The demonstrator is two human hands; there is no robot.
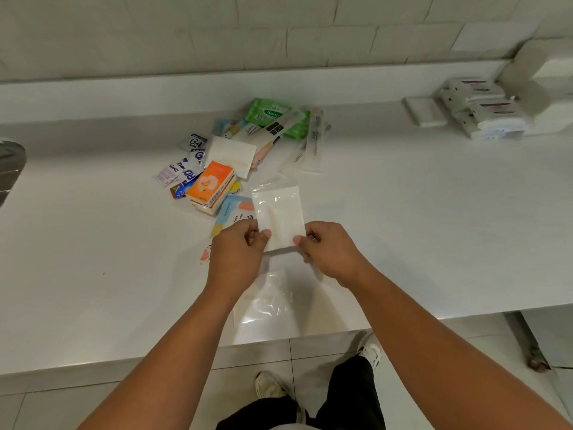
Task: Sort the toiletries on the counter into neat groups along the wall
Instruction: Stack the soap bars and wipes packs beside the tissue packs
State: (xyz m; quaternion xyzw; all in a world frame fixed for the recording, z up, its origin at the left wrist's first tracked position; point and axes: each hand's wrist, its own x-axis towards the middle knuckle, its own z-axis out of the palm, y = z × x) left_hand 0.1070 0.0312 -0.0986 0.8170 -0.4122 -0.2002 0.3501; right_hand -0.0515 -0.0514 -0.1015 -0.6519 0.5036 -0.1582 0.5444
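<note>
While left grip (237, 252) & right grip (328, 249) are pinching the white packet (279, 212) by near corners, keeping it flat & carrying it to the wall (279, 41) is prob. looking best.

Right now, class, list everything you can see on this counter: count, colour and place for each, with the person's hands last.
counter: one, white, along the tiled wall.
green wipes pack: one, green, back of the central pile.
wrapped toothbrushes: several, pale, pile's right side.
orange tissue pack: one, orange, front of pile.
sachets: several, white and blue, pile's left side.
pastel pack: one, light blue, beside the left hand.
white packet: one, white, held by both hands.
clear bag: one, transparent, under the wrists near the counter edge.
white boxes: stacked, count unclear, far right by the wall.
left hand: pinches the packet's lower left corner.
right hand: pinches its lower right corner.
</note>
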